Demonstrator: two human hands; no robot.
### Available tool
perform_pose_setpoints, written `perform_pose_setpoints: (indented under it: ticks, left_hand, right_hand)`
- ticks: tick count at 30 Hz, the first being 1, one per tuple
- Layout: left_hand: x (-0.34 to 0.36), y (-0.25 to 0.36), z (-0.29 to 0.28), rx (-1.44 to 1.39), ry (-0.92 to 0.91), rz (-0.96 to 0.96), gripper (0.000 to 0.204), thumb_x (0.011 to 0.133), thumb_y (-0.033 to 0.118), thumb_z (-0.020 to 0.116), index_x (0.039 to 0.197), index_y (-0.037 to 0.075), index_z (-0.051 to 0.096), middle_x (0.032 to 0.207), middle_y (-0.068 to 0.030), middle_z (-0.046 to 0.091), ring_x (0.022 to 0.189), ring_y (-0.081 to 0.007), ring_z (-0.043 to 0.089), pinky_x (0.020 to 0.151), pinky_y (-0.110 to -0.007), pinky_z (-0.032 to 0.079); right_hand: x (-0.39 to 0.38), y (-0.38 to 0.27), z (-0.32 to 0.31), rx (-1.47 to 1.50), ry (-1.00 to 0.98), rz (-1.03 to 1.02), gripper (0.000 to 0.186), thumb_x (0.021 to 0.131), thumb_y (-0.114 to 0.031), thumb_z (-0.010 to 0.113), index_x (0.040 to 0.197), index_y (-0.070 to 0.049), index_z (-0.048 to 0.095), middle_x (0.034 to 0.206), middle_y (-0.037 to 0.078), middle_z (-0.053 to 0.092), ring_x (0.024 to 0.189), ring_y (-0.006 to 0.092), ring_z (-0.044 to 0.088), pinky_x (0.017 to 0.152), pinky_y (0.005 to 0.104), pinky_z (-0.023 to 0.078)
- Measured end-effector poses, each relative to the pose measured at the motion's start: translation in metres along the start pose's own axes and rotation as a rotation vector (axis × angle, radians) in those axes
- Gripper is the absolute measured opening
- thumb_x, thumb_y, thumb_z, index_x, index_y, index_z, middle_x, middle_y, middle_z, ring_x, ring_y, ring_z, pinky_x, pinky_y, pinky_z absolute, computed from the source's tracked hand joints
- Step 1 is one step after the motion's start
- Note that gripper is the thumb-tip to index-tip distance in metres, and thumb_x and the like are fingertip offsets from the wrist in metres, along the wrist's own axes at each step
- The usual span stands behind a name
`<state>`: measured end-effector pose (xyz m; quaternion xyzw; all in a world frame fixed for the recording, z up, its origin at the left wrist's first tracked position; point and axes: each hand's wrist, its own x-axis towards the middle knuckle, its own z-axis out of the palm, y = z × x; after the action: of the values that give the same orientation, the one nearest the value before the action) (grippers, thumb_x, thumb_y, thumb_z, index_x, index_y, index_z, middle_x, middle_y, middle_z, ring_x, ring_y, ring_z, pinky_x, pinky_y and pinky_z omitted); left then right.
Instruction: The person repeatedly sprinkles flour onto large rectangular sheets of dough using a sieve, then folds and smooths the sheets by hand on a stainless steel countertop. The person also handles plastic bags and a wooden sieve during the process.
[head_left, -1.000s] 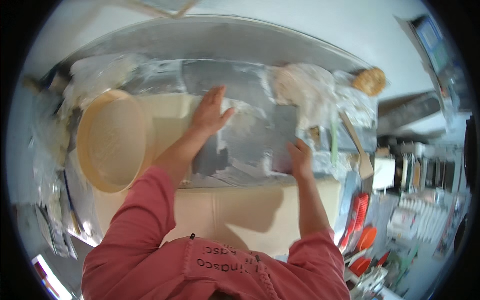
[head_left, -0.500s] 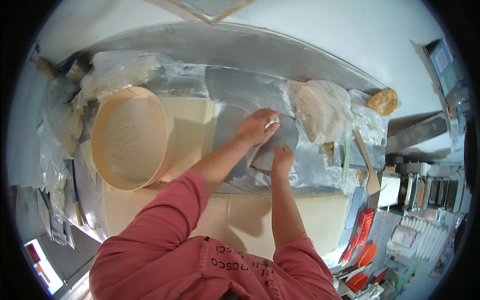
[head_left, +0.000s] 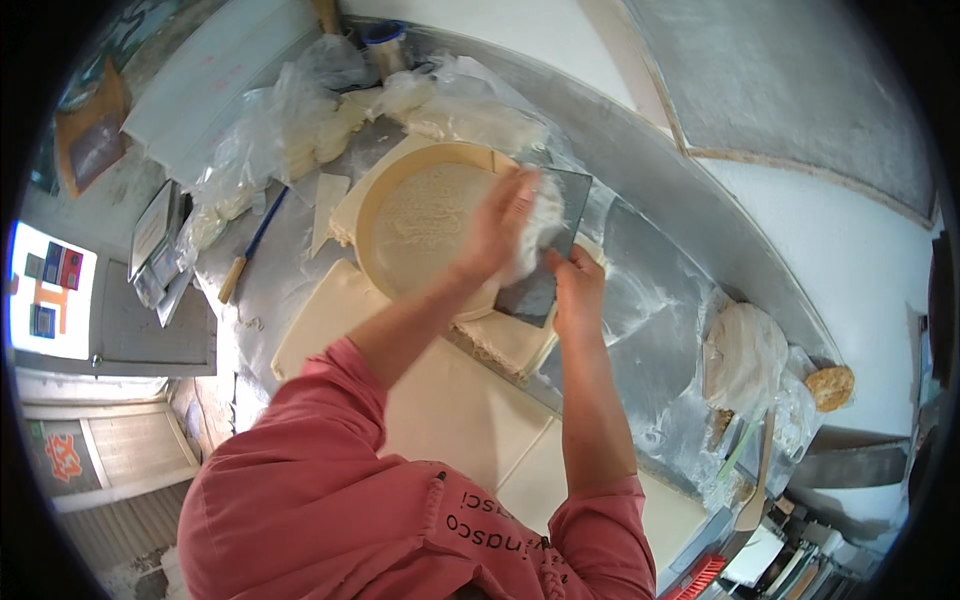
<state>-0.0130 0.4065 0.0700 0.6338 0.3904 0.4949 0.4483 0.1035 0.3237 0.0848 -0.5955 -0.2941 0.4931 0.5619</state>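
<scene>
My right hand [head_left: 580,290] grips the edge of a dark flat rectangular sheet [head_left: 568,205], tilted over the right side of a large round sieve [head_left: 368,225]. White flour [head_left: 545,215] lies in a heap on the sheet. Beside that flour my left hand [head_left: 502,225] is smeared by motion, its fingers stretched out along the sheet and over the sieve's rim. More flour is spread on the sieve's mesh. Underneath the sieve is a pale dough sheet or board; I cannot tell which.
A blue-handled brush [head_left: 258,240] lies at left. Plastic bags [head_left: 470,105] line the back. At right are a bagged pale lump [head_left: 745,355], a round flatbread [head_left: 830,388] and a wooden spatula [head_left: 757,500]. Pale slabs [head_left: 440,400] cover the front of the floury metal table.
Both hands have moved left with the dark sheet, from the metal tabletop to above the sieve. Flour now shows on the sheet. The view has turned left.
</scene>
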Motion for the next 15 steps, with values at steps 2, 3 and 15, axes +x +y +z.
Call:
perform_pose_setpoints:
  ticks: [2, 3, 15]
  left_hand:
    - [0.003, -0.006, -0.071, 0.832, 0.174, 0.169, 0.052, 0.090, 0.035, 0.052, 0.130, 0.003, 0.041, 0.123, -0.0170, 0.050, 0.116, -0.0204, 0.046, 0.096, -0.031, 0.037]
    - [-0.002, 0.007, -0.112, 1.284, 0.245, 0.259, 0.059, 0.087, 0.039, 0.055, 0.132, 0.004, 0.037, 0.123, -0.0176, 0.049, 0.117, -0.0206, 0.045, 0.096, -0.031, 0.036]
    - [-0.052, -0.020, -0.210, 0.512, -0.102, -0.871, 0.017, 0.068, 0.012, 0.053, 0.078, 0.000, 0.060, 0.065, -0.0086, 0.059, 0.046, -0.0143, 0.052, 0.039, -0.029, 0.037]
  right_hand:
    - [0.021, 0.028, -0.032, -0.087, 0.101, -0.159, 0.017, 0.077, -0.013, 0.057, 0.065, -0.007, 0.046, 0.060, -0.002, 0.040, 0.054, 0.0089, 0.035, 0.045, 0.0281, 0.027]
    - [0.012, 0.019, -0.053, 0.008, 0.104, 0.003, 0.013, 0.075, -0.013, 0.057, 0.068, -0.007, 0.048, 0.064, 0.000, 0.046, 0.058, 0.0115, 0.046, 0.050, 0.0286, 0.037]
    - [-0.041, 0.078, -0.089, -0.424, 0.138, 0.078, 0.073, 0.082, -0.048, 0.055, 0.139, -0.011, 0.027, 0.137, 0.013, 0.031, 0.124, 0.0300, 0.032, 0.096, 0.0515, 0.032]
